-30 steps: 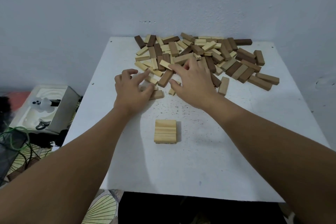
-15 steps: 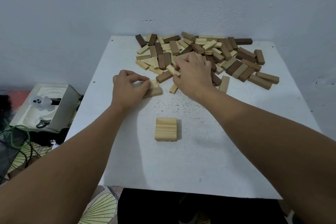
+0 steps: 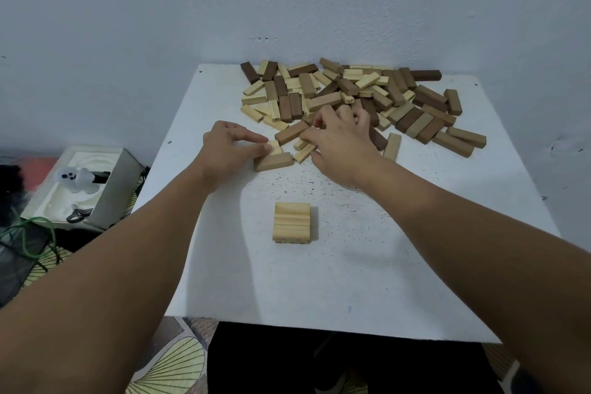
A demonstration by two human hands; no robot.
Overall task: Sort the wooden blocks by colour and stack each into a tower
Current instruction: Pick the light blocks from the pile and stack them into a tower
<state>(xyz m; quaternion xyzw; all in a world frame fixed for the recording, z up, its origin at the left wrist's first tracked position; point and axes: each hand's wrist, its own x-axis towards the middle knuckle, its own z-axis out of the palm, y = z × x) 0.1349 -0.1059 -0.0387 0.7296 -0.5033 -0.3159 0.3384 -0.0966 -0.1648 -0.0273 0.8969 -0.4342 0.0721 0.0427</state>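
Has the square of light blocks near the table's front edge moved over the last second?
No. The square of light blocks keeps its place against the table's front edge.

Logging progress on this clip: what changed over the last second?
The left hand gathered light blocks into a small group at the pile's near edge and holds them. The right hand kept picking in the pile. The finished layer stayed put.

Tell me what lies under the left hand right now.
Pale blocks lie side by side on the table under the left hand, whose fingers curl over them. Their right ends show; the hand covers the rest, so their number is unclear.
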